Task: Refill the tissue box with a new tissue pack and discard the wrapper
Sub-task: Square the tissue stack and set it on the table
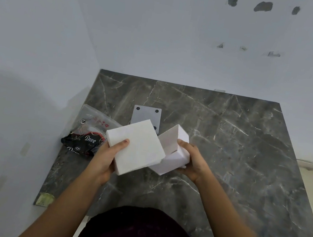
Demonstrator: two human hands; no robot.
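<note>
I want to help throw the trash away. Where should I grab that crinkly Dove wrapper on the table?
Pinch the wrapper at its clear, puffed-up upper end, coming from above on the wall side. That end stands loose off the table, while the dark printed end lies close to the left hand.

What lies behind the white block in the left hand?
Behind the block held by the left hand lies a grey plate with three black dots showing on the marble table. Its near part is covered, so any fourth dot is hidden.
</note>
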